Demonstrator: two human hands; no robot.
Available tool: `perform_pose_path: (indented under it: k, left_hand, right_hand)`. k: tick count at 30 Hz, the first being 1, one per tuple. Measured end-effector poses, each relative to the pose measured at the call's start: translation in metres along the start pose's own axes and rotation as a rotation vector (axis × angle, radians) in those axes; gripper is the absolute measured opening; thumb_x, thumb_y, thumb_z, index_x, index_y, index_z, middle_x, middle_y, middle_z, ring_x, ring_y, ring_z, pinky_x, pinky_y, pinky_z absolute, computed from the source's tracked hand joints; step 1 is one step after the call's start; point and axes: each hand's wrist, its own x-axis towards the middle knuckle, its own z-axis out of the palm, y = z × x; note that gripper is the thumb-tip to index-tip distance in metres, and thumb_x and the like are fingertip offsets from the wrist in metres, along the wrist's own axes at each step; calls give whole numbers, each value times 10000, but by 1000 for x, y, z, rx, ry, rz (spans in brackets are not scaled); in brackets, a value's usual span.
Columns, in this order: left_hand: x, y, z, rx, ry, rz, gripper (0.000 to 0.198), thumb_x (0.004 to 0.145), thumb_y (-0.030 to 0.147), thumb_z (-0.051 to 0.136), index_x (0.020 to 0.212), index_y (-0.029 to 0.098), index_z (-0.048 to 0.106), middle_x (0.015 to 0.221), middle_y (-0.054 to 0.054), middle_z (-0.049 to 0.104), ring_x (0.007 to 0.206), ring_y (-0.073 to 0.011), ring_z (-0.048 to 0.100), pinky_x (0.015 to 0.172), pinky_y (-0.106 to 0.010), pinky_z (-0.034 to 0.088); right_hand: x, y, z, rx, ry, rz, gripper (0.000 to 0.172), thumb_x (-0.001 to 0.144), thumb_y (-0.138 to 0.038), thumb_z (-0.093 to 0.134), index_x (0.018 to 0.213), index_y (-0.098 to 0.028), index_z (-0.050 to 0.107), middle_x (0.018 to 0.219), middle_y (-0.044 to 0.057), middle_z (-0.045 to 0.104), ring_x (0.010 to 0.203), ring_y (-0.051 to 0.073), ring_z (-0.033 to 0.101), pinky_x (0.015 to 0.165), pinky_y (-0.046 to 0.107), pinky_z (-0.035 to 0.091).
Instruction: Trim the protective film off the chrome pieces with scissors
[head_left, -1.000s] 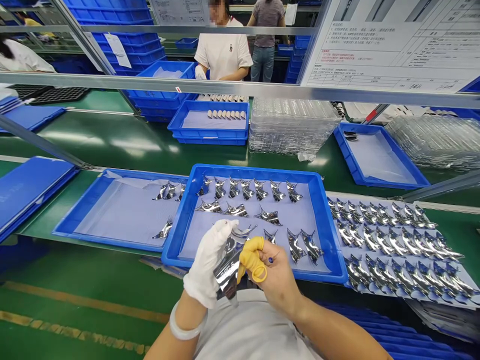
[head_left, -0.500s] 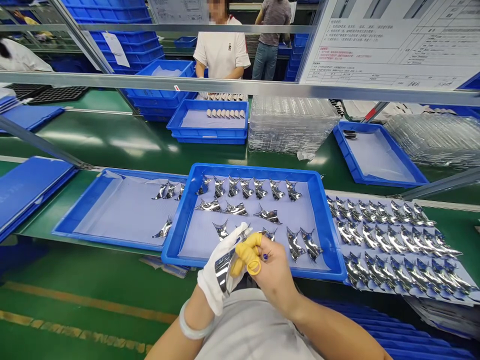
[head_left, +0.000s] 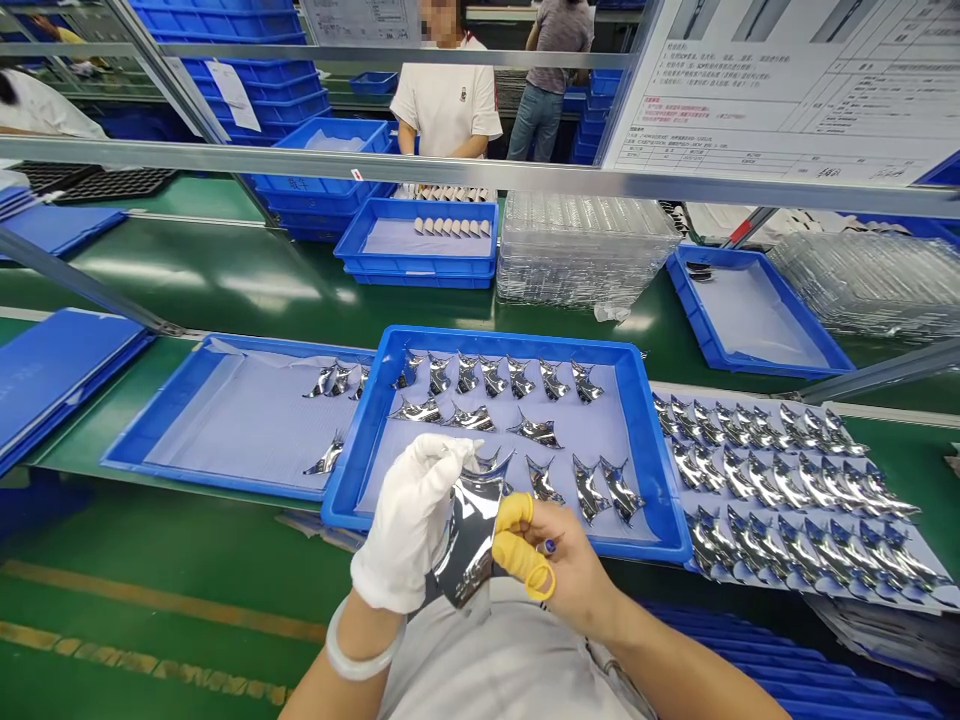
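Note:
A shiny chrome part (head_left: 474,530), curved and with pointed corners, is held up in front of my body. My left hand (head_left: 405,510), in a white glove, grips its upper left edge with bent fingers. Yellow finger cots cover fingertips of my right hand (head_left: 559,555), which pinch the part's right edge. A blue-ended pen-like item (head_left: 547,547) also sticks out of the right hand; most of it is hidden. Beneath and beyond the hands lies a blue tray (head_left: 667,470) lined with pale sheet, bearing several similar chrome parts (head_left: 536,430).
Left of it is another lined blue tray (head_left: 225,430) with a few chrome parts. Rows of chrome parts (head_left: 795,480) lie on a pale sheet at right. Stacked clear plastic trays (head_left: 585,250) stand behind. A metal rail (head_left: 480,178) crosses above the bench; a co-worker (head_left: 446,105) is beyond.
The chrome part has turned so its broad glossy face shows. My left hand has shifted left and now grips from its upper edge; my right hand has moved slightly right and down.

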Motion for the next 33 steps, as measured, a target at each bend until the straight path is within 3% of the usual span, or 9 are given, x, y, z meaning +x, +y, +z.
perform_pose_path:
  k: [4,13,18,24,28,30,33]
  left_hand:
    - [-1,4,-6,57,-37,115,149,807,343,790,837,217,715,864,-12,744,837,-169,691,941,-330,529]
    - [-8,8,-11,191,-47,294,25,855,261,733,873,261,750,832,6,731,851,-177,667,1067,-383,449]
    - [-13,13,-13,262,-97,430,116,854,195,711,903,293,746,867,7,712,856,-194,639,1039,-435,458]
    - [-19,18,-12,342,-193,581,245,842,154,697,1001,332,755,780,8,713,799,-212,626,1005,-502,466]
    - [-22,20,-11,370,-183,622,230,835,172,712,985,337,767,774,12,716,771,-206,629,1094,-555,391]
    - [-22,21,-11,374,-188,637,228,839,173,710,995,329,766,760,13,712,777,-205,631,1112,-555,375]
    - [-20,19,-13,364,-170,611,221,861,165,680,996,320,760,792,3,707,827,-210,634,1039,-505,447]
  right_hand:
    - [-3,6,-5,-46,0,-13,434,907,-540,665,679,-203,514,608,-26,502,530,106,394,499,240,339]
    - [-1,11,-7,-79,-4,-33,428,913,-502,663,650,-204,504,556,-62,397,501,93,308,483,241,276]
    - [0,17,-8,-131,-9,-66,379,938,-399,649,645,-211,500,536,-70,368,484,93,296,475,243,273]
    - [0,24,-14,-309,-6,-311,339,995,-321,571,672,-226,534,554,-49,428,497,120,352,519,262,350]
    - [1,27,-18,-387,6,-408,321,1004,-322,552,695,-235,560,569,-24,493,513,143,413,520,273,382]
    - [1,26,-18,-426,3,-449,303,1012,-294,534,719,-235,581,570,-20,530,508,144,446,518,271,397]
    - [0,23,-18,-546,-31,-564,234,1013,-222,515,809,-229,630,608,-3,619,512,144,509,520,268,409]
